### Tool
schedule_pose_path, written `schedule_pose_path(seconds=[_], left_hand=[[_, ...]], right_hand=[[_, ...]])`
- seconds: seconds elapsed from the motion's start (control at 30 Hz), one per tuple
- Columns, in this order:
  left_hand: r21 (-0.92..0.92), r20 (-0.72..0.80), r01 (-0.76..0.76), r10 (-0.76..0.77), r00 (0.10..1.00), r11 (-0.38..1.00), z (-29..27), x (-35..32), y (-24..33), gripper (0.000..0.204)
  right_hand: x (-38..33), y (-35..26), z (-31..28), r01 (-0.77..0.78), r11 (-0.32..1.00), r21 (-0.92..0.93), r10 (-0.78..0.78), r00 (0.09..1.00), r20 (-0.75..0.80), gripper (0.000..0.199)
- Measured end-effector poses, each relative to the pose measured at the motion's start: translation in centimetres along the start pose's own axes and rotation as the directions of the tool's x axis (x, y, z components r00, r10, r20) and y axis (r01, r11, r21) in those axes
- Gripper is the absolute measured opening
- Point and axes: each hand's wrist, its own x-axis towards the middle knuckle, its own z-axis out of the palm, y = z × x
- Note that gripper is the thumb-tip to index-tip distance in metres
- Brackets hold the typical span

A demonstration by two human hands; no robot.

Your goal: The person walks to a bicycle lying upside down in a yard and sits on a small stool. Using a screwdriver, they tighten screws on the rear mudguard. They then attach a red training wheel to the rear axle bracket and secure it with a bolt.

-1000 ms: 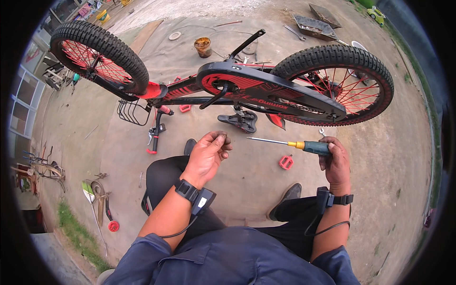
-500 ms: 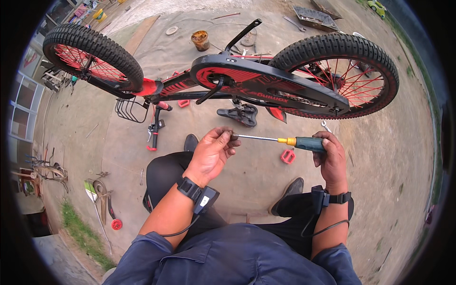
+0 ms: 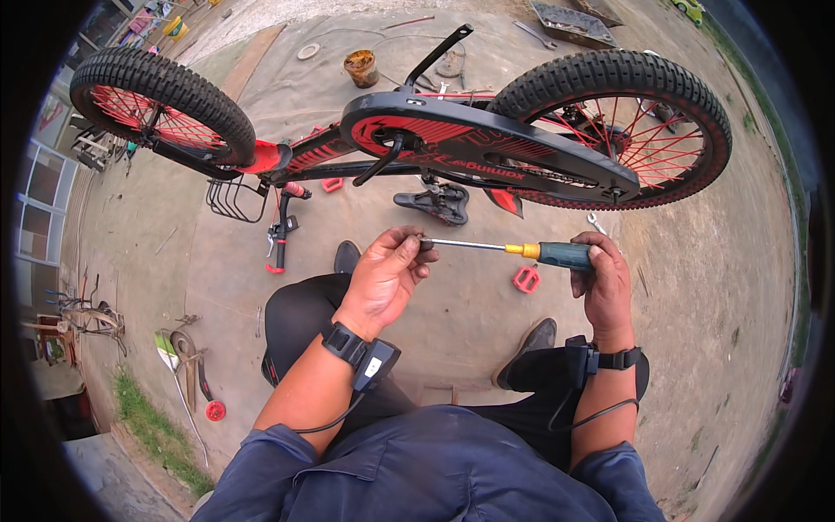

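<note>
A screwdriver with a dark green handle and yellow collar lies level across the front of me. My right hand is closed round the end of its handle. At the other end, my left hand pinches a small dark piece at the screwdriver's tip; its exact kind is too small to tell. Just beyond my hands an upside-down bicycle with red spokes and a black chain guard stands on its saddle and handlebar.
Loose red pedals and a wrench lie on the ground. Behind the bicycle stand a grease tub and a dark metal tray. A hammer and a brush with green bristles rest at the left.
The whole view has shifted slightly, with the bicycle a little higher and to the left. Both hands keep the same hold on the screwdriver and the small piece.
</note>
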Motion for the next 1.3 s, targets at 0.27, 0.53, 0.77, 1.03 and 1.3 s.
schedule_pose_path(seconds=[0.27,0.53,0.77,1.03,1.3], left_hand=[[0.038,0.011,-0.063,0.063,0.998,0.997,-0.2,0.2,-0.3,0.016],[0.063,-0.03,-0.097,0.099,0.995,0.993,-0.2,0.2,-0.5,0.017],[0.095,-0.012,-0.1,0.102,0.995,0.99,0.5,0.4,0.0,0.017],[0.393,0.102,-0.328,0.314,0.944,0.859,4.7,2.0,5.9,0.021],[0.757,0.342,-0.493,0.383,0.858,0.428,9.5,4.3,13.7,0.024]], right_hand=[[0.1,-0.1,0.0,-0.056,0.998,-0.002,0.056,0.998,-0.022,0.037],[0.1,1.1,0.1,-0.145,0.977,0.155,0.149,0.989,-0.012,0.048],[-0.2,0.5,0.6,-0.044,0.915,0.402,-0.015,0.99,0.142,0.044],[2.8,-4.7,2.4,0.18,0.921,0.346,-0.21,0.977,0.05,0.049],[6.6,-14.4,4.7,0.371,0.897,0.24,-0.405,0.908,0.107,0.043]])
